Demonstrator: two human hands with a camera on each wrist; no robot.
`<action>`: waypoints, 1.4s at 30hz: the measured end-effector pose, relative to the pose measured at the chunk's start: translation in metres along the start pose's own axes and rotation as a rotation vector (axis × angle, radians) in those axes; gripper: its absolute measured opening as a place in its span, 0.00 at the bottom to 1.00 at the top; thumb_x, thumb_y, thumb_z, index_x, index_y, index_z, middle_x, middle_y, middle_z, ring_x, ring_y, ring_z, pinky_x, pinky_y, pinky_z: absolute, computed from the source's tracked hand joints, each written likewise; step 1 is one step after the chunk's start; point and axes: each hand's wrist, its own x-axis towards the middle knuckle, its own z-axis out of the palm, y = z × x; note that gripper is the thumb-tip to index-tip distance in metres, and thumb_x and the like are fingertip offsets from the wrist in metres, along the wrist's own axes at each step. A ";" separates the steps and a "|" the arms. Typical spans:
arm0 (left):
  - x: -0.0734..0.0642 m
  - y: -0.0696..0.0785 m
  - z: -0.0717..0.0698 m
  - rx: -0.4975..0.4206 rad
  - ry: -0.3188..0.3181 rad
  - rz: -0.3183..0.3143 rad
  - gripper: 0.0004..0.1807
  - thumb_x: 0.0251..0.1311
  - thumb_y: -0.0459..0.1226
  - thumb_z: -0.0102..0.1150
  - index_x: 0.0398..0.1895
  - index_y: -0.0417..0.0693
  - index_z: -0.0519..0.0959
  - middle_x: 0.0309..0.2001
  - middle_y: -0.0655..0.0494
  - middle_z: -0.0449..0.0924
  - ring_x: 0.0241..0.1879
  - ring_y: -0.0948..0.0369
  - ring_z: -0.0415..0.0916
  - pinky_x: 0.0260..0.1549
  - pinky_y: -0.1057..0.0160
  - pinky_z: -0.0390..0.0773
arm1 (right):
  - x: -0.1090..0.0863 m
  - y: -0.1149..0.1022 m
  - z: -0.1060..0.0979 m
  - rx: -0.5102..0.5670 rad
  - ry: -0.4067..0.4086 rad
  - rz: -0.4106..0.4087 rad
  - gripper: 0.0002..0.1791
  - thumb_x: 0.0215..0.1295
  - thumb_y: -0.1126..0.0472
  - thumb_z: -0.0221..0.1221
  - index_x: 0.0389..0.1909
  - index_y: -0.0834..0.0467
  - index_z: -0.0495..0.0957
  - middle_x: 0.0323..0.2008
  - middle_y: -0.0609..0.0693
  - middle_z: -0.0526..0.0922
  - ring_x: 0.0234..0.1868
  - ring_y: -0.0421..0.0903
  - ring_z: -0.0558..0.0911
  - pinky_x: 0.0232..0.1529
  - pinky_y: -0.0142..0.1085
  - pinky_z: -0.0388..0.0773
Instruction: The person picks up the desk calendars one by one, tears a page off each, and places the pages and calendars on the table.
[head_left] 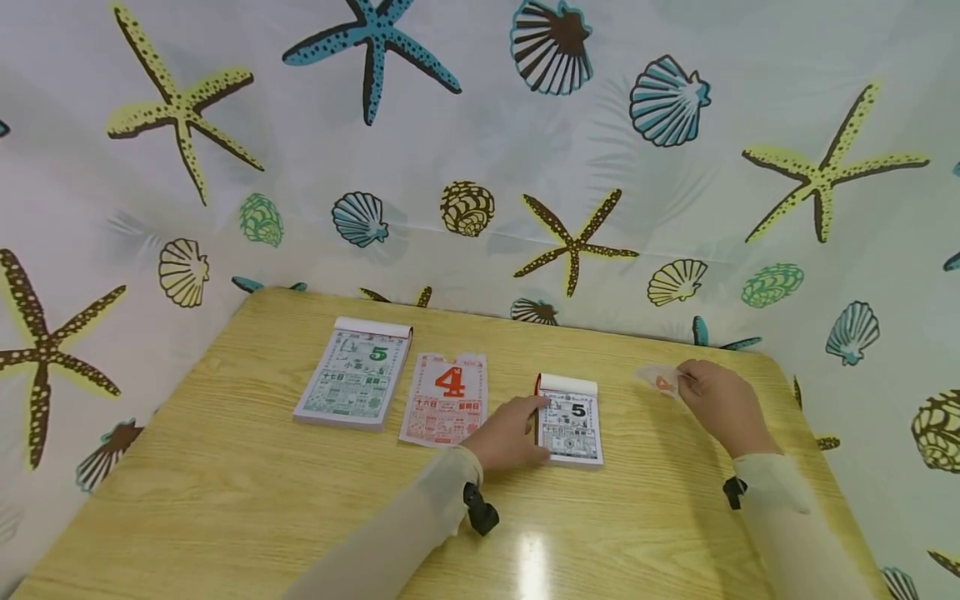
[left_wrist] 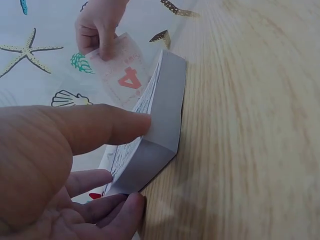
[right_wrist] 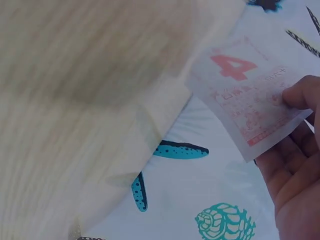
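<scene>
A small tear-off calendar (head_left: pixel 574 429) lies on the table, its top page showing a black 5. My left hand (head_left: pixel 510 435) grips it by its lower left part; in the left wrist view the thumb (left_wrist: pixel 115 125) presses the page block's edge while other fingers curl at its side. Off to the right, my right hand (head_left: pixel 722 407) holds a thin loose calendar page (right_wrist: pixel 240 95) above the table. That page carries a red 4, and in the right wrist view thumb and fingers pinch it near one edge.
Left of the small calendar lies a larger loose page (head_left: pixel 444 400) with a red 4. Beyond it sits a larger tear-off calendar (head_left: pixel 349 379) showing a green 5. The wooden table (head_left: pixel 225 500) meets a cloth (head_left: pixel 450 275) printed with starfish and shells.
</scene>
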 end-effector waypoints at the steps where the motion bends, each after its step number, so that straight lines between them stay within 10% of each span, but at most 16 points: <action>1: 0.000 -0.001 0.000 0.011 -0.010 0.006 0.47 0.58 0.41 0.75 0.79 0.49 0.62 0.73 0.48 0.67 0.68 0.52 0.70 0.67 0.51 0.72 | -0.002 0.000 0.002 -0.018 -0.011 -0.016 0.05 0.70 0.66 0.64 0.42 0.63 0.86 0.35 0.56 0.88 0.28 0.49 0.84 0.30 0.48 0.83; 18: -0.002 0.001 0.001 0.016 -0.025 -0.002 0.48 0.59 0.43 0.75 0.80 0.50 0.61 0.76 0.49 0.61 0.72 0.51 0.64 0.70 0.49 0.67 | -0.031 -0.019 0.026 -0.067 -0.272 -0.086 0.03 0.64 0.66 0.70 0.34 0.54 0.86 0.29 0.41 0.80 0.27 0.38 0.71 0.33 0.36 0.76; 32: -0.003 0.005 0.002 0.028 0.004 -0.003 0.46 0.60 0.42 0.74 0.80 0.51 0.61 0.76 0.48 0.63 0.72 0.49 0.63 0.69 0.47 0.67 | -0.033 -0.025 0.028 -0.116 -0.321 -0.095 0.06 0.64 0.59 0.69 0.38 0.58 0.89 0.36 0.46 0.84 0.36 0.44 0.82 0.44 0.46 0.83; 42: -0.003 0.010 0.002 0.062 0.002 -0.015 0.45 0.61 0.41 0.73 0.80 0.49 0.62 0.77 0.47 0.62 0.77 0.47 0.56 0.73 0.46 0.62 | -0.041 -0.032 0.017 0.027 -0.455 0.060 0.19 0.68 0.57 0.57 0.54 0.61 0.87 0.53 0.52 0.82 0.50 0.51 0.81 0.54 0.51 0.79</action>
